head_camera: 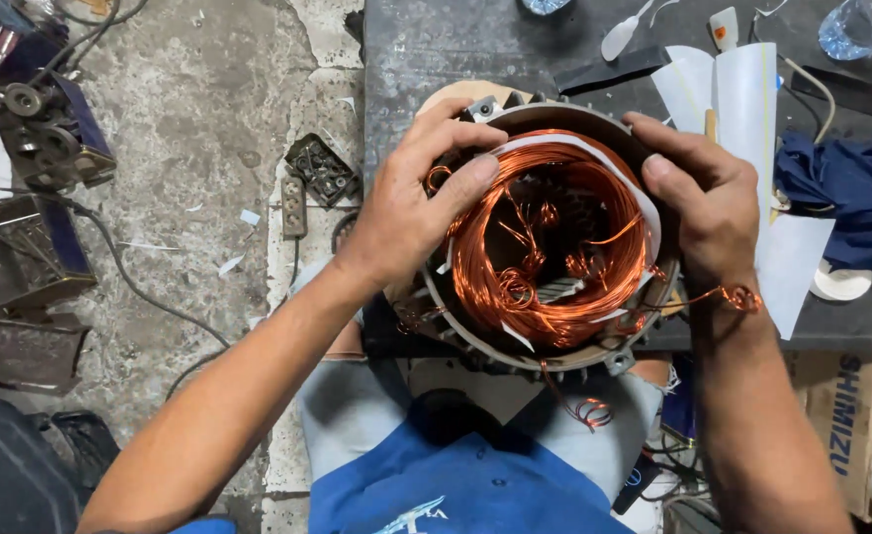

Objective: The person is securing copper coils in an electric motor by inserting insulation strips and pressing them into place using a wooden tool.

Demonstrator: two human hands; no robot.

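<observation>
I see the stator sitting at the near edge of the dark bench, partly over my lap, its round metal shell open toward me. Inside it lies a thick ring of copper coil, with white paper lining the upper right of the bore and loose wire ends curling in the middle.

My left hand grips the shell's left rim, thumb pressing down on the coil, fingers curled over the top edge. My right hand clasps the right rim, fingers bent over the paper and pressed together against it. A twist of copper wire hangs by my right wrist, another dangles below the shell.

On the bench to the right stand rolled white sheets, with a blue cloth beside them and a clear bottle at the far corner; I cannot tell what it holds. A white spoon lies near the top. On the floor to the left sits a small open box of dark parts.
</observation>
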